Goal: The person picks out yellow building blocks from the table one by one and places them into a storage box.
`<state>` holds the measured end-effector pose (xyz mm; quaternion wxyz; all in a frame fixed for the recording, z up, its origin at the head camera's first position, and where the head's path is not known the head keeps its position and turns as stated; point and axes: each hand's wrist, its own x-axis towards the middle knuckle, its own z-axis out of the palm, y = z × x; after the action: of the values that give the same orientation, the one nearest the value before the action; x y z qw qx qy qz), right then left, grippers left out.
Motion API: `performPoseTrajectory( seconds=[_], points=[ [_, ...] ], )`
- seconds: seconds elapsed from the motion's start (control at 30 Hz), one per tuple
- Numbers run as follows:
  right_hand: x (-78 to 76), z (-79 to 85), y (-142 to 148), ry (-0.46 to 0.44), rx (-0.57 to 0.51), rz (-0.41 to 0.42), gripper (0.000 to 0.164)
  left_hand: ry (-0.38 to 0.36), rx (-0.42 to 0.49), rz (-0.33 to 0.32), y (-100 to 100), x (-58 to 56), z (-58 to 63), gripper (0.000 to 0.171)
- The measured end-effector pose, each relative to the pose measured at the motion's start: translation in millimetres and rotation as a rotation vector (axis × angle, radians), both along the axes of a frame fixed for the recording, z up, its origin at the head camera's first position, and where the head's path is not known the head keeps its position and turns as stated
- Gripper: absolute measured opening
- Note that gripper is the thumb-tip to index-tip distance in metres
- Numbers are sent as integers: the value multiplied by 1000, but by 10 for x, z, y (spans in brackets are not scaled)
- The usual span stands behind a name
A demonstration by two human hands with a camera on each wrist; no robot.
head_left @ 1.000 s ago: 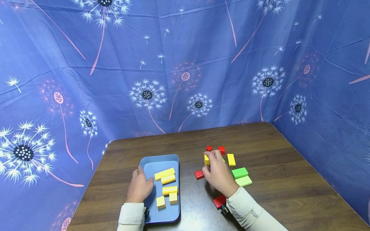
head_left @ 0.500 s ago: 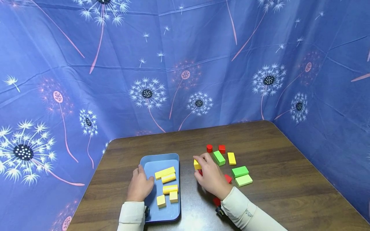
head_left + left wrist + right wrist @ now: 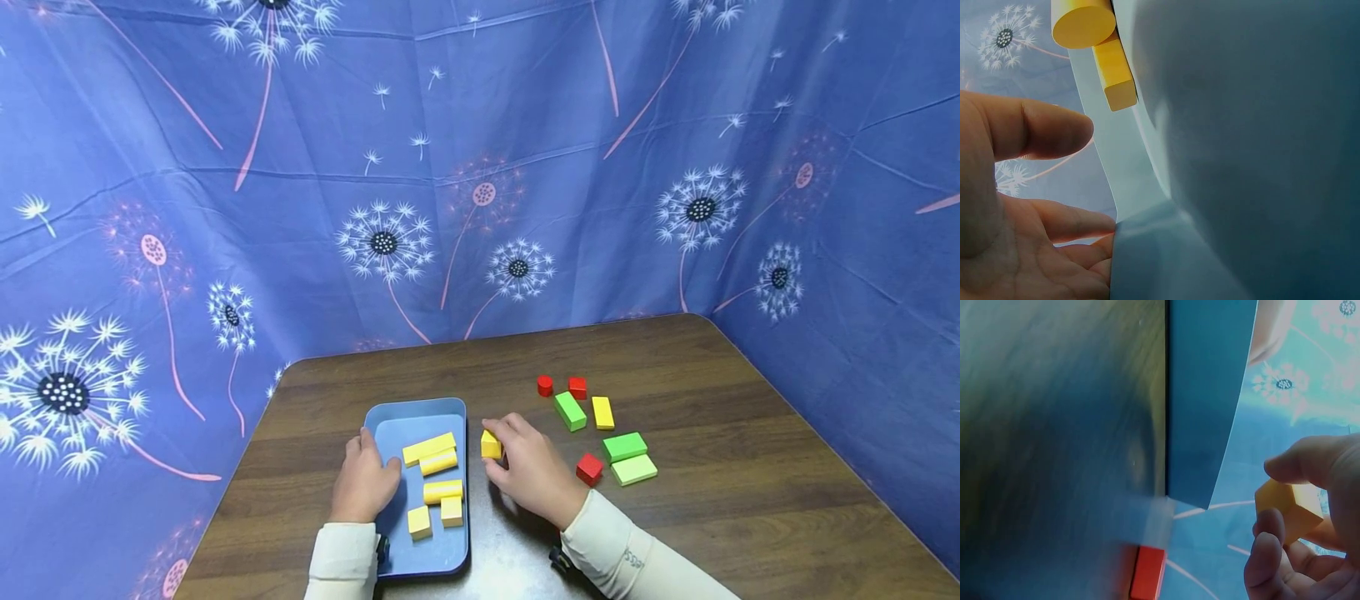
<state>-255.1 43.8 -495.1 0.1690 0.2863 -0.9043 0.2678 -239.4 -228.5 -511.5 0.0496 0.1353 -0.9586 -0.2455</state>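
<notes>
My right hand (image 3: 536, 467) pinches a small yellow block (image 3: 491, 445) between thumb and fingers, just off the right side of the blue tray (image 3: 418, 554). The right wrist view shows the block's angled faces (image 3: 1288, 509) between the fingertips, held apart from the tray wall. At the tray's left side rests my left hand (image 3: 363, 483). In the left wrist view its fingers touch the tray wall, while the thumb stretches out with nothing gripped. Inside the tray lie a long yellow block (image 3: 429, 448), two yellow cylinders (image 3: 442, 492) and two pale yellow cubes (image 3: 419, 523).
Right of the tray, on the wooden table (image 3: 720, 500), lie a red cylinder (image 3: 544, 386), red blocks (image 3: 589, 469), a yellow block (image 3: 602, 412), green blocks (image 3: 571, 412) and a light green block (image 3: 634, 469). A blue dandelion-print cloth (image 3: 465, 125) hangs behind.
My right hand has carried the yellow block left and nearer, from among the loose blocks to the tray's side. Blocks it covered now show. The left hand stays put.
</notes>
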Motion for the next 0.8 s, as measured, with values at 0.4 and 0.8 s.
performPoseTrajectory(
  seconds=[0.4, 0.8],
  points=[
    [44, -17, -141, -46, -14, 35, 42, 18, -2, -11, 0, 2, 18, 80],
    [99, -26, -240, -25, -12, 77, 37, -1, 11, 5, 11, 8, 12, 80]
  ],
)
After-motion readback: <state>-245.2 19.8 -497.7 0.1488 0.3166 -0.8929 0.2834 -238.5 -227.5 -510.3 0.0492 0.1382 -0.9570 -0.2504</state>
